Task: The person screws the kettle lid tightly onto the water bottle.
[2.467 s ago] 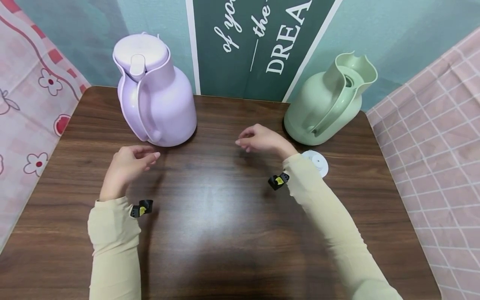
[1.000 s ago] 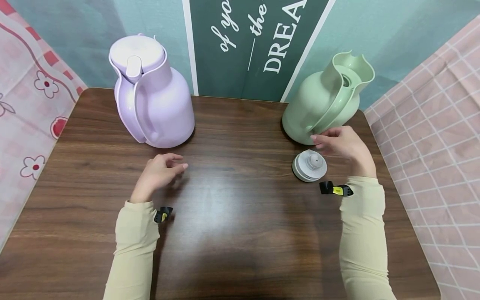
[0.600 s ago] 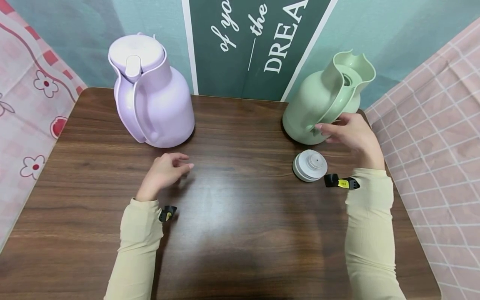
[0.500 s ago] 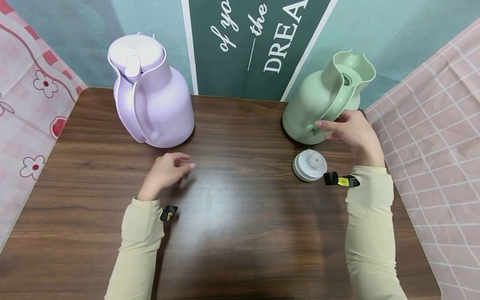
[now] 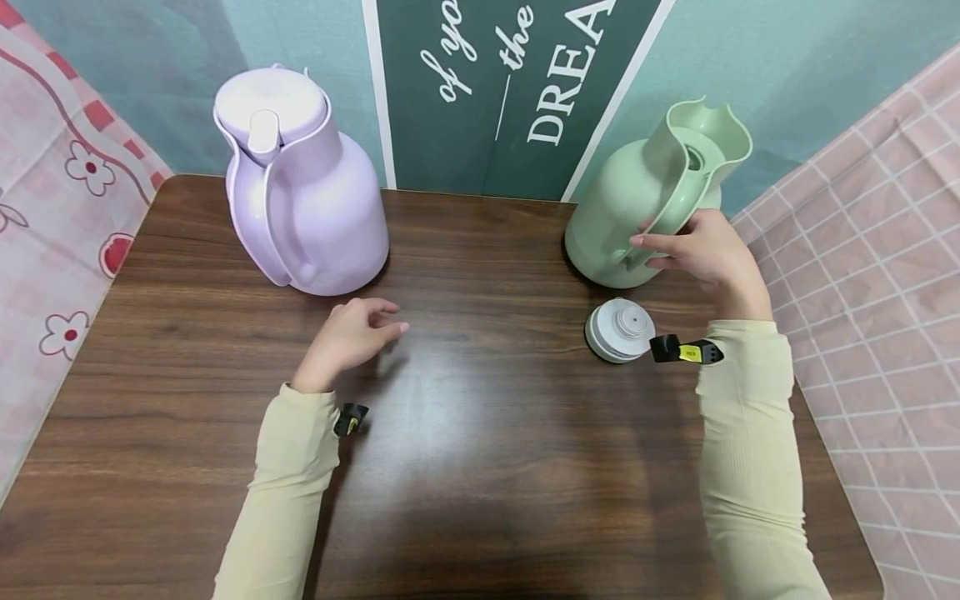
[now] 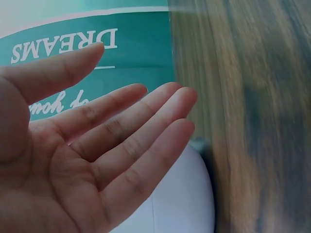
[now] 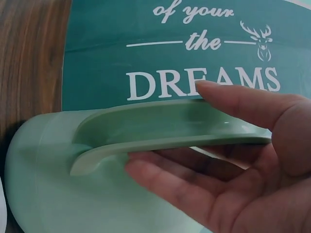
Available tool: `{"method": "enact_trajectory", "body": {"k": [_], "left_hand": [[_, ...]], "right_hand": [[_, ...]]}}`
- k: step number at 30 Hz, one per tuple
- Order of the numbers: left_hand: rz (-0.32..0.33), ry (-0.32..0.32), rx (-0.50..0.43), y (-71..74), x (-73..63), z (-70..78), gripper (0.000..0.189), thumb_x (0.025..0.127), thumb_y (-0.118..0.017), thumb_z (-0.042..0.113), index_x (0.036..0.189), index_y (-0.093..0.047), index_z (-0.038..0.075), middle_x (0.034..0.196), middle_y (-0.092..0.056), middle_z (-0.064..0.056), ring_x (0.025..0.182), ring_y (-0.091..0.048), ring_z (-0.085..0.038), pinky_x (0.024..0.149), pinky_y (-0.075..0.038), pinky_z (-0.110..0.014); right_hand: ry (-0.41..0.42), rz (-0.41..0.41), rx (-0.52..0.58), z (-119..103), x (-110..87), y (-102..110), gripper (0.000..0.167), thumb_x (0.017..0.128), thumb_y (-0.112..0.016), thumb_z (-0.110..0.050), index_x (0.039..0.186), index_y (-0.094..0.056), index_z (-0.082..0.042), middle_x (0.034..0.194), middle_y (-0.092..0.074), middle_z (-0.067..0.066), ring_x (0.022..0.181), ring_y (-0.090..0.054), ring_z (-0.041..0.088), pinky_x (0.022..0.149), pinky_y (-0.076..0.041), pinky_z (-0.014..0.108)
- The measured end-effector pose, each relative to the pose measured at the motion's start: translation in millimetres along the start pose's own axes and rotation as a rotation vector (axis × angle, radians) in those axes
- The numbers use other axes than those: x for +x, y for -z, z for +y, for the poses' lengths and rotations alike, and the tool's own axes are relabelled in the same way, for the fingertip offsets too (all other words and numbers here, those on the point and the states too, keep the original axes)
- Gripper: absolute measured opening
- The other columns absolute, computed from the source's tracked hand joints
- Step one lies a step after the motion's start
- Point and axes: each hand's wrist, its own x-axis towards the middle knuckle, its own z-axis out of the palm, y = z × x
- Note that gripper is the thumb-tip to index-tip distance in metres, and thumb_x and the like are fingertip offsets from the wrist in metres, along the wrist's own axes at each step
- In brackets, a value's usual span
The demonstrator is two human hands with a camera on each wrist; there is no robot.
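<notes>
My right hand [image 5: 711, 248] is at the handle [image 7: 160, 121] of a light green vacuum jug [image 5: 617, 204]. In the right wrist view the thumb lies along one side of the handle, and the fairly straight fingers reach past its other side. The jug stands upright with its lid off, its inner opening showing. In front of it sits a round white stepped stopper [image 5: 621, 329]. My left hand [image 5: 351, 337] hovers over the table with relaxed fingers and an upturned palm, holding nothing. Nearest to it is a lilac vacuum jug [image 5: 337, 208], lidded and upright.
Both jugs stand near the back edge of the dark wooden table [image 5: 465, 467]. A teal cloth with lettering [image 5: 525, 100] hangs behind. A pink checked cloth [image 5: 885, 292] borders the right side, a flowered one [image 5: 75, 208] the left.
My right hand has moved from mid-table, past the stopper, to the green jug's handle. My left hand has shifted rightward from near the lilac jug. Both jugs stay where they were.
</notes>
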Motion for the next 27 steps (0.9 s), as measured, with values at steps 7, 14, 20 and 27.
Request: {"method": "enact_trajectory", "body": {"k": [7, 14, 20, 27], "left_hand": [[-0.007, -0.030, 0.047, -4.9, 5.1, 9.2, 0.041, 0.087, -0.060, 0.026, 0.119, -0.058, 0.001, 0.095, -0.068, -0.011, 0.094, -0.061, -0.025, 0.088, -0.040, -0.041], [-0.026, -0.062, 0.070, -9.5, 12.7, 18.0, 0.039, 0.087, -0.060, 0.025, 0.117, -0.059, 0.001, 0.098, -0.067, -0.013, 0.096, -0.059, -0.026, 0.086, -0.042, -0.039], [-0.066, -0.065, 0.070, -14.5, 18.8, 29.9, 0.040, 0.087, -0.060, 0.026, 0.119, -0.058, 0.003, 0.098, -0.067, -0.011, 0.105, -0.052, -0.029, 0.088, -0.039, -0.039], [-0.130, -0.083, 0.047, -22.6, 28.6, 41.7, 0.043, 0.088, -0.059, 0.027, 0.124, -0.054, 0.004, 0.098, -0.067, -0.008, 0.099, -0.057, -0.023, 0.085, -0.042, -0.036]], "right_hand": [[-0.010, -0.051, 0.159, 5.6, 1.5, 0.3, 0.009, 0.080, -0.069, -0.006, 0.088, -0.068, -0.010, 0.078, -0.064, -0.002, 0.073, -0.064, 0.011, 0.066, -0.052, 0.027], [-0.021, -0.066, 0.211, 5.2, 0.4, -0.8, 0.006, 0.081, -0.068, -0.004, 0.084, -0.069, -0.009, 0.079, -0.064, 0.001, 0.073, -0.064, 0.013, 0.065, -0.052, 0.028], [-0.044, -0.045, 0.284, 3.2, -0.3, -4.0, 0.010, 0.078, -0.071, -0.009, 0.087, -0.066, -0.007, 0.079, -0.064, 0.003, 0.073, -0.065, 0.016, 0.064, -0.052, 0.032], [-0.029, -0.014, 0.291, 2.7, -1.4, -6.0, 0.009, 0.082, -0.066, -0.007, 0.090, -0.065, -0.004, 0.078, -0.065, 0.002, 0.072, -0.064, 0.014, 0.061, -0.052, 0.032]]}}
